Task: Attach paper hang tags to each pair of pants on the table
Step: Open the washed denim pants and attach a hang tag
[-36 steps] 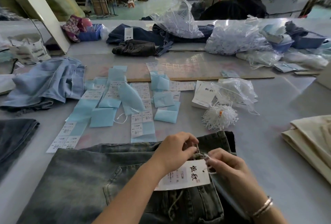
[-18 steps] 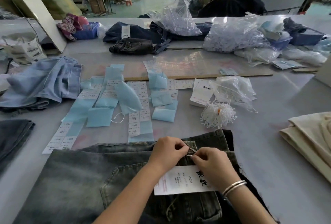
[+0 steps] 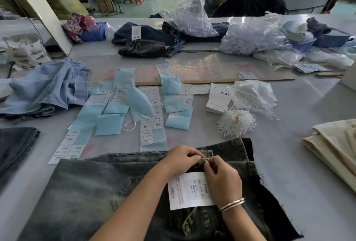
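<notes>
At the near edge of the table, over the grey washed jeans [image 3: 82,198], we have our two hands drawn tight together at the waistband. Our left hand [image 3: 182,158] curls its fingers and pinches the belt loop [image 3: 201,161], and our right hand [image 3: 223,178] pinches at the same spot from the right side, fingers bent closed; the string itself is too fine to make out between them. The paper hang tag [image 3: 189,190] lies flat on the denim just below, its near right edge tucked under our right wrist. A second ago our right hand sat apart, to the right of the tag, with a loop of white string showing; now it lies over the tag's right side and meets the left at the loop, and the tag shows its printed size face where the brand characters showed before. We judge the string is being fastened through the loop, so this pair is nearly tagged. Farther out, just beyond the waistband, lie strips of size stickers [image 3: 152,123] on blue backing, with the bunch of white strings [image 3: 236,123] and the stack of spare tags [image 3: 218,99] to the right. Light blue jeans [image 3: 46,90] rest far left, and dark pants [image 3: 144,48] lie at the far side.
</notes>
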Available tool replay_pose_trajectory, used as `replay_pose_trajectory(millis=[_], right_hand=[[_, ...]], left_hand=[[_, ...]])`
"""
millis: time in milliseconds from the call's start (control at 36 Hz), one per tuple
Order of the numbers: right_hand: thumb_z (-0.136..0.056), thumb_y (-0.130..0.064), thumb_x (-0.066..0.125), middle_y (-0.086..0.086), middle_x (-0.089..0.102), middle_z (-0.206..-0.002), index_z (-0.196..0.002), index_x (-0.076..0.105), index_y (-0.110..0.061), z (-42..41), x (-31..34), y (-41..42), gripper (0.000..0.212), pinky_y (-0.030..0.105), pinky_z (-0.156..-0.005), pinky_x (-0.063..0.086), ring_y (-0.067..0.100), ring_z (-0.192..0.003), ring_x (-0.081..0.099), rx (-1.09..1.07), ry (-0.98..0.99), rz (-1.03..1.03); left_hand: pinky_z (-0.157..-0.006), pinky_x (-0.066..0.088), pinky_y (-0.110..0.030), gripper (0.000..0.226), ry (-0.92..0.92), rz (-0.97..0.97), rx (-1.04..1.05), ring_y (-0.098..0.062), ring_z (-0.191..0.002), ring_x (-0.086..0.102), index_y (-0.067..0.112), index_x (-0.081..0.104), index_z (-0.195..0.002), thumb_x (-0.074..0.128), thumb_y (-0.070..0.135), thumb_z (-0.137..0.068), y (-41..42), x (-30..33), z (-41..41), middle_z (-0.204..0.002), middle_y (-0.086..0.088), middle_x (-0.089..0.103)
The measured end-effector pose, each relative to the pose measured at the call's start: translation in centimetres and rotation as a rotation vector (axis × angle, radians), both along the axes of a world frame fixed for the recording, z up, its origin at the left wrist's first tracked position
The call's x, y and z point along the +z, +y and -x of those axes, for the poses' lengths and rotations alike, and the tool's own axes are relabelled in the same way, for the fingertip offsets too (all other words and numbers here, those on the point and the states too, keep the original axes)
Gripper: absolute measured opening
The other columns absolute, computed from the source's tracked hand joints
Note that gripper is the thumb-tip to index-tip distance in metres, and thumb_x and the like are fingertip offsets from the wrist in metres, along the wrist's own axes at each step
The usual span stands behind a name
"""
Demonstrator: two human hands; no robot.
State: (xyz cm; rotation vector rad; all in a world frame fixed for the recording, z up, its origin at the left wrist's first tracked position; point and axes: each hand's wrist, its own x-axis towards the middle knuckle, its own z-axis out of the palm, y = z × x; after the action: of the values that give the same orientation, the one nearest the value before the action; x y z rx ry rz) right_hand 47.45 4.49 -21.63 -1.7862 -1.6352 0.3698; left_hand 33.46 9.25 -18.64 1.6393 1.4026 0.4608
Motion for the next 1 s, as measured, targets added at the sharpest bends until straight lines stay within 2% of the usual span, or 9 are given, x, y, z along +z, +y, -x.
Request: replay_pose_trajectory(millis=[222, 306, 361, 444, 500, 583, 694, 861, 1000], right_hand=[[-0.087, -0.025, 0.066, -0.011, 0.057, -0.063, -0.079, 0.065, -0.017, -0.3, -0.1, 0.0, 0.011, 0.028, -0.057, 0.039, 0.014, -0.059, 0.057, 0.049, 0.006, -0.021], [-0.083, -0.021, 0.069, -0.016, 0.052, -0.057, -0.078, 0.067, -0.02, -0.7, 0.1, -0.2, 0.006, 0.015, -0.052, 0.038, 0.002, -0.052, 0.051, 0.089, 0.077, -0.046], [-0.083, -0.011, 0.067, -0.012, 0.058, -0.059, -0.083, 0.066, -0.024, -1.3, 0.2, -0.3, 0.013, 0.013, -0.05, 0.04, 0.004, -0.051, 0.053, 0.082, 0.197, -0.035], [-0.088, 0.001, 0.053, -0.009, 0.069, -0.074, -0.094, 0.059, -0.032, -2.5, 0.5, -0.3, 0.035, 0.022, -0.054, 0.045, 0.013, -0.057, 0.058, 0.063, 0.48, 0.027], [-0.092, 0.004, 0.047, -0.013, 0.072, -0.086, -0.102, 0.056, -0.034, -3.1, 1.2, -0.2, 0.04, 0.024, -0.066, 0.051, 0.01, -0.07, 0.064, 0.058, 0.623, 0.023], [-0.094, 0.006, 0.045, -0.008, 0.073, -0.099, -0.106, 0.057, -0.026, -3.4, 2.3, 0.2, 0.037, 0.041, -0.08, 0.054, 0.013, -0.078, 0.066, 0.083, 0.833, -0.01], [-0.09, 0.009, 0.05, -0.002, 0.062, -0.117, -0.111, 0.055, -0.025, -2.6, 3.5, 1.0, 0.041, 0.031, -0.081, 0.056, 0.018, -0.084, 0.07, 0.142, 0.988, -0.088], [-0.068, -0.011, 0.071, 0.005, 0.064, -0.085, -0.11, 0.057, -0.019, -2.1, 3.5, 1.6, 0.044, 0.04, -0.084, 0.053, 0.026, -0.086, 0.064, 0.14, 1.261, -0.021], [-0.067, -0.006, 0.068, 0.005, 0.068, -0.078, -0.112, 0.058, -0.017, -2.1, 2.9, 1.2, 0.048, 0.027, -0.074, 0.058, 0.02, -0.078, 0.069, 0.093, 1.444, 0.003]], left_hand=[[-0.078, 0.051, -0.025, 0.008, -0.024, 0.084, -0.025, -0.007, -0.088, 0.063, 0.032, 0.068, -0.092, 0.061, 0.03, -0.092, 0.4, 0.7, 0.4, -0.095, 0.008, 0.068], [-0.075, 0.048, -0.022, 0.01, -0.039, 0.074, 0.037, -0.007, -0.089, 0.062, 0.029, 0.066, -0.095, 0.057, 0.032, -0.095, 0.2, 0.4, 0.3, -0.097, 0.006, 0.068], [-0.073, 0.047, -0.021, 0.013, -0.075, 0.08, 0.083, -0.006, -0.085, 0.061, 0.025, 0.064, -0.095, 0.052, 0.03, -0.098, 0.2, 0.1, 0.2, -0.096, 0.005, 0.068], [-0.069, 0.049, -0.018, 0.017, -0.214, 0.122, 0.186, -0.004, -0.079, 0.062, 0.019, 0.06, -0.096, 0.044, 0.023, -0.101, 0.3, 0.2, 0.4, -0.095, 0.004, 0.069], [-0.077, 0.055, -0.025, 0.017, -0.292, 0.105, 0.277, -0.01, -0.086, 0.065, 0.014, 0.059, -0.098, 0.043, 0.02, -0.102, 0.5, 0.3, 0.5, -0.097, 0.0, 0.069], [-0.09, 0.053, -0.033, 0.016, -0.349, -0.018, 0.397, -0.015, -0.094, 0.066, 0.014, 0.057, -0.094, 0.043, 0.017, -0.101, 0.9, 0.7, 0.5, -0.099, -0.002, 0.069], [-0.082, 0.052, -0.023, 0.015, -0.484, -0.079, 0.355, -0.011, -0.091, 0.068, 0.015, 0.056, -0.093, 0.043, 0.013, -0.101, 0.5, 1.7, -0.9, -0.092, 0.005, 0.072], [-0.077, 0.051, -0.02, 0.012, -0.731, -0.016, 0.251, -0.003, -0.078, 0.063, 0.016, 0.063, -0.094, 0.053, 0.01, -0.097, -1.3, 1.1, -3.1, -0.078, 0.009, 0.069], [-0.072, 0.05, -0.016, 0.013, -0.821, -0.019, 0.285, -0.003, -0.073, 0.064, 0.012, 0.053, -0.109, 0.055, 0.008, -0.096, -2.4, -0.2, -3.9, -0.073, 0.007, 0.065]])
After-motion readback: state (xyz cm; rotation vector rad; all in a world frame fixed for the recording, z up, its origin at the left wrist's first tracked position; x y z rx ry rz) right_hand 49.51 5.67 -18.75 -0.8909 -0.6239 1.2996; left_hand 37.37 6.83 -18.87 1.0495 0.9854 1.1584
